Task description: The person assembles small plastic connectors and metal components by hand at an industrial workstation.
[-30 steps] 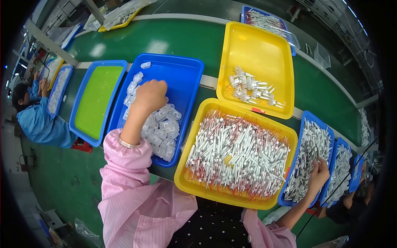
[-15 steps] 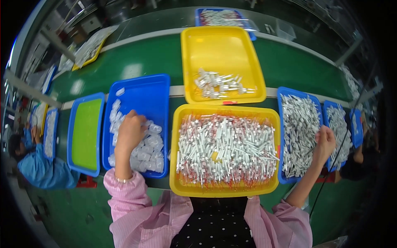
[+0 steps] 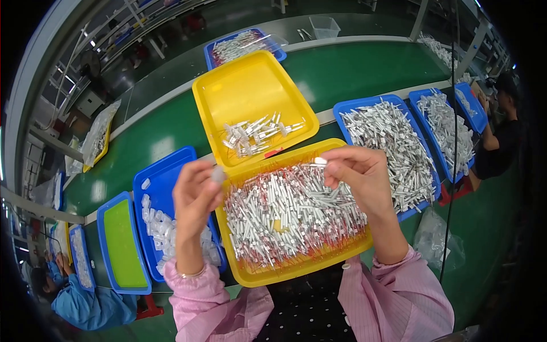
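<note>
Clear plastic piece is at the left hand's fingertips, pinched I think, but it's kinda blurry. Right hand has thumb and fingers gripping a small white part, both hands up over the near yellow tray. Long green work surface runs behind, with a worker in blue off left and one in black off right. Near tray's packed with white parts on red wires; the far yellow tray has a little pile. Left blue tray: clear pieces. Right blue tray: heaped whitish parts. Yellow rims practically meet; the green stretches past the far one's right edge.
</note>
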Demonstrator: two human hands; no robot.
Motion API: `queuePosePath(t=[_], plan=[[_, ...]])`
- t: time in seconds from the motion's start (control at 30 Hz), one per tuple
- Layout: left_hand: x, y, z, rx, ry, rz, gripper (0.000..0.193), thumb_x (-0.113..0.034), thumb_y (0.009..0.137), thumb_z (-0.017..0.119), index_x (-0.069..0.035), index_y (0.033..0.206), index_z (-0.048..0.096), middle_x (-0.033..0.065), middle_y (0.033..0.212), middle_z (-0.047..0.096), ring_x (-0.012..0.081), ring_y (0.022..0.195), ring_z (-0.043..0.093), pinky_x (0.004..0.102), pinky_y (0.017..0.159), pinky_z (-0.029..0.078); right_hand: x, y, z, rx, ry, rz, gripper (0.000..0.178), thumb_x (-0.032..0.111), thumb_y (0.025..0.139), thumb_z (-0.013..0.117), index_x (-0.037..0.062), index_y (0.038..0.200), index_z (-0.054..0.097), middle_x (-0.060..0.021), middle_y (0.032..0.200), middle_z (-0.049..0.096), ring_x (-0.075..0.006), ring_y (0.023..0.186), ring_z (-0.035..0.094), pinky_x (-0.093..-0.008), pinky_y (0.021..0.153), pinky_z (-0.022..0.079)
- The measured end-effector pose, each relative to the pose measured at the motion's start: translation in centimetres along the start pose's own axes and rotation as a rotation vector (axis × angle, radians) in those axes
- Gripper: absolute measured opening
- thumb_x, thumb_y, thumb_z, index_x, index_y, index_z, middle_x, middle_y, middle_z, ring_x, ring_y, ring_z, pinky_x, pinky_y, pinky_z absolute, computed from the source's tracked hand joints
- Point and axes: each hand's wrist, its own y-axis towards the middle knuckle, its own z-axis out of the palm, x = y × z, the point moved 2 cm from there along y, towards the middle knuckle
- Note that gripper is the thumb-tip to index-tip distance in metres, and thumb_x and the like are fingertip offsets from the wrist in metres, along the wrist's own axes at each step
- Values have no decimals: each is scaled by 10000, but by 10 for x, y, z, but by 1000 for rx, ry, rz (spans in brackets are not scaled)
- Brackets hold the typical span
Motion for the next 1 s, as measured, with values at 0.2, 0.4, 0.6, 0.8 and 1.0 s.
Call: queuePosePath(t=[0.2,0.4,0.6,0.8,1.0], plan=[[40,11,18,200,-319,-177,458,-34,847,559,-37,1278,404,131,1026,569,99,688,520,170,484,376,-15,2,32,91,-26,-3,179,-57,787,605,-55,964,629,-99,846,622,-130,682,624,-215,602,516],[56,11,16,120,-629,-300,358,-66,860,553,-38,1206,464,155,1095,549,244,955,572,285,720,490,-41,6,35,39,48,141,161,-31,816,585,-69,973,588,-114,812,637,-130,697,631,-224,615,520],[49,6,30,131,-530,-269,369,-3,822,576,6,1178,479,176,1119,548,257,1014,560,329,830,484,-48,4,37,16,16,135,141,-4,819,595,-66,945,582,-94,798,623,-111,673,610,-214,601,499],[47,3,22,219,-307,-121,440,119,756,576,70,1180,467,191,1166,502,257,1040,547,366,871,478,-46,3,36,-55,-40,33,100,-25,792,609,-40,891,603,-79,864,615,-105,730,597,-220,651,497],[30,4,25,171,-81,55,431,212,702,555,103,1115,498,222,1216,445,275,1037,548,351,858,493,-27,7,35,91,-512,-329,109,-49,720,639,-14,821,617,-105,765,608,-165,650,592,-254,582,460]])
